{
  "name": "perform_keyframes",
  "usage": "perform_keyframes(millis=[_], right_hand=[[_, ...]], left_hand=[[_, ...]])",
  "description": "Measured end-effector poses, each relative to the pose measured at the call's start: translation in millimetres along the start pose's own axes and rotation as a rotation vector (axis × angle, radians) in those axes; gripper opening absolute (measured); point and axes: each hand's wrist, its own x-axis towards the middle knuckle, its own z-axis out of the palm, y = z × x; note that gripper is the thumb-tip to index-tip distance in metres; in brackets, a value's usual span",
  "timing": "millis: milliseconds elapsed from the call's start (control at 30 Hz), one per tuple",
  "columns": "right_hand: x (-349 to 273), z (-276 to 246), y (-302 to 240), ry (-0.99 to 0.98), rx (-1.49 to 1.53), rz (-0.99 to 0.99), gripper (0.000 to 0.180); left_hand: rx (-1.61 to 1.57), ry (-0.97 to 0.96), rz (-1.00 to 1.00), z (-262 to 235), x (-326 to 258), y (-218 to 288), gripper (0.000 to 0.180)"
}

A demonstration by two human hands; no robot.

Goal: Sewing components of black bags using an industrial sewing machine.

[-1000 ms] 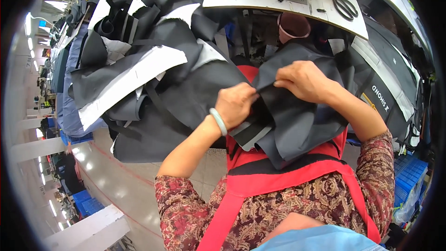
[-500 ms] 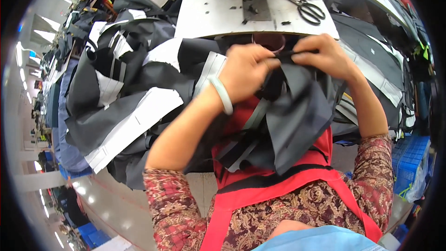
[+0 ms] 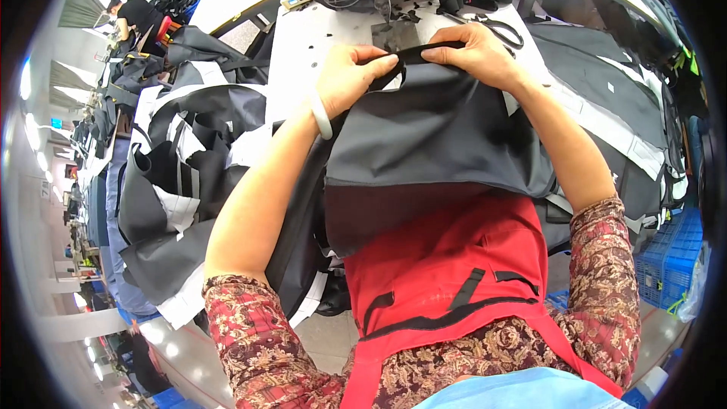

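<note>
Nearby, scissors (image 3: pixel 500 28) lie beyond both hands' dark fabric (image 3: pixel 439 136).

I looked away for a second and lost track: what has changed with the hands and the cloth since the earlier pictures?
Both hands, the left hand and right hand, have lifted the dark grey cloth off the lap and carried it forward to the white table, with its top edge now stretched between them. Neither let go. The pile of cut pieces at the left and the red apron stayed as they were.

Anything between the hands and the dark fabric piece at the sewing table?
Nothing visible. The left hand and right hand both already pinch the top edge of the dark grey fabric piece, held up over the white sewing table.
</note>
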Motion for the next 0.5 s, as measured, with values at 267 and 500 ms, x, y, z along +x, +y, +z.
perform_keyframes(millis=[267, 500], right_hand=[[26, 1, 15, 0.075, -0.078, 0.102, 0.035], [32, 9, 30, 0.127, -0.058, 0.099, 0.036]], left_hand=[[-0.034, 0.092, -0.073, -7, 37, -13, 0.026], [0.061, 0.134, -0.060, -8, 50, -27, 0.028]])
